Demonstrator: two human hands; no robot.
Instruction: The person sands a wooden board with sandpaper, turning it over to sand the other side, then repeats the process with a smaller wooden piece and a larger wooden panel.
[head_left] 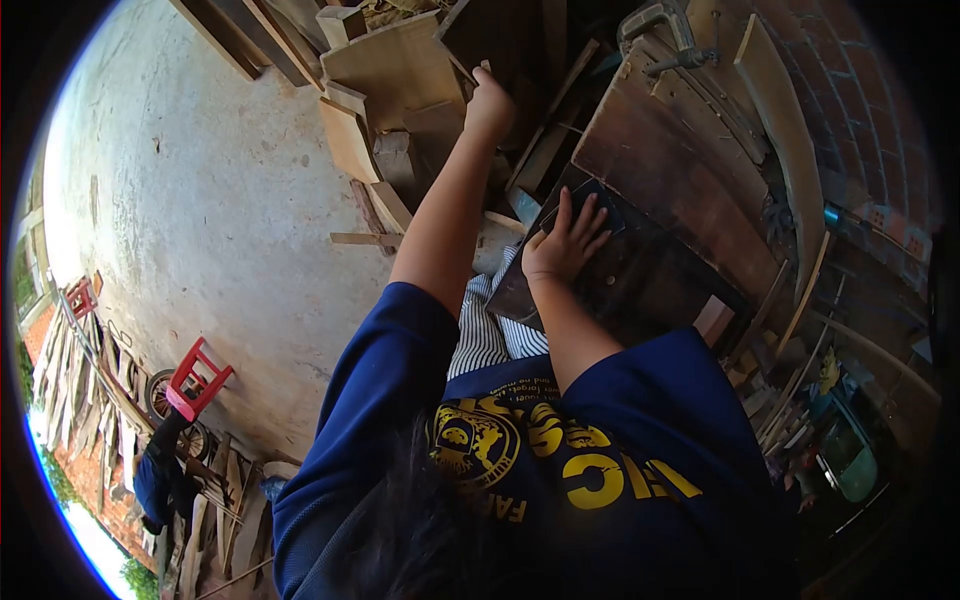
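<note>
My left hand [489, 108] is stretched out near the top, beside a dark wooden board [500, 35]. Its fingers are closed near the board's lower corner, and what they hold is too hidden to name. Lower and to the right, my right hand [568, 245] lies with fingers spread over a small dark flat piece [612, 212]. That piece rests on a dark wooden panel [640, 275]. A reddish-brown board [680, 160] adjoins this panel.
Light wood offcuts [395, 65] are piled left of my left hand. A metal clamp [685, 55] sits at the upper right, near a brick wall [865, 120]. A red stool [200, 378] and another person [155, 485] are on the far left, among wooden strips.
</note>
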